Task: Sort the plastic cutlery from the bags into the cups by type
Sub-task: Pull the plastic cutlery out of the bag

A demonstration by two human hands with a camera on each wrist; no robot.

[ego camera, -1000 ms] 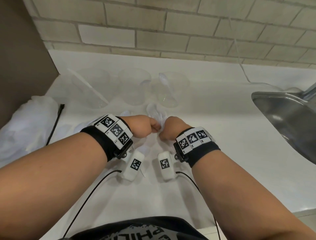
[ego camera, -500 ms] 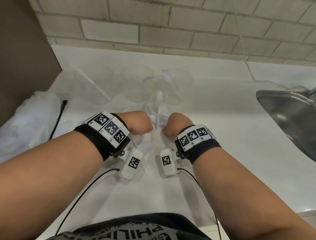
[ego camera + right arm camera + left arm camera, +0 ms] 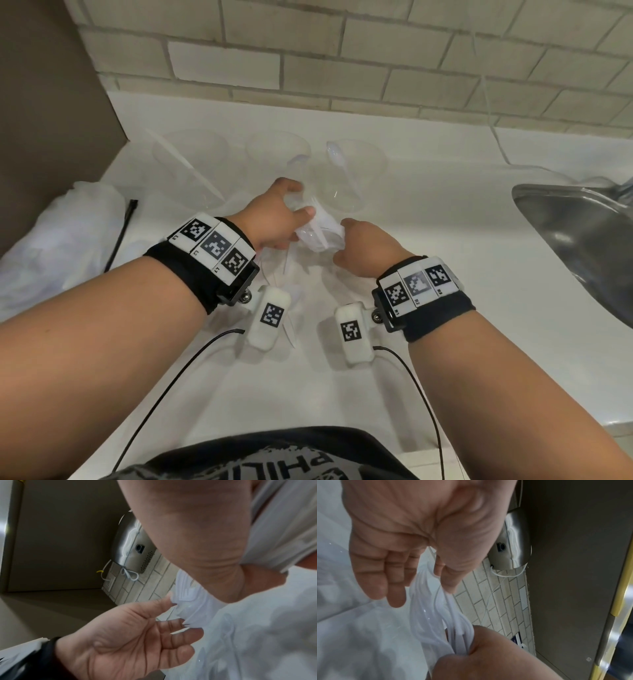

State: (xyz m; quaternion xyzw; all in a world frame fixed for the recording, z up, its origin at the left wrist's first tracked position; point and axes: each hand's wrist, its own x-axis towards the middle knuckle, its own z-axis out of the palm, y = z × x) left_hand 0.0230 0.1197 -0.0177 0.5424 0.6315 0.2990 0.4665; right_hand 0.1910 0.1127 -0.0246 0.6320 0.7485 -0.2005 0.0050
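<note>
The sorting has only just begun, as I judge it. Three clear cups stand in a row at the far side of the desk (image 3: 445, 274): the left cup (image 3: 186, 171) holds one long piece that looks like a knife, the right cup (image 3: 356, 174) holds a spoon, and I cannot tell whether the middle cup (image 3: 278, 150) holds anything. More loose white pieces (image 3: 284, 270) lie on the desk just under my wrists, and a heap of bags (image 3: 61, 246) waits at the far left, so most of the work is left.

My right hand (image 3: 363, 253) is clenched round a cutlery bag (image 3: 318, 233), raised between my hands just near the cups. My left hand (image 3: 274, 219) has its grip half open, thumb and forefinger pinching the bag's other end while the remaining fingers (image 3: 392, 574) hang relaxed.
</note>
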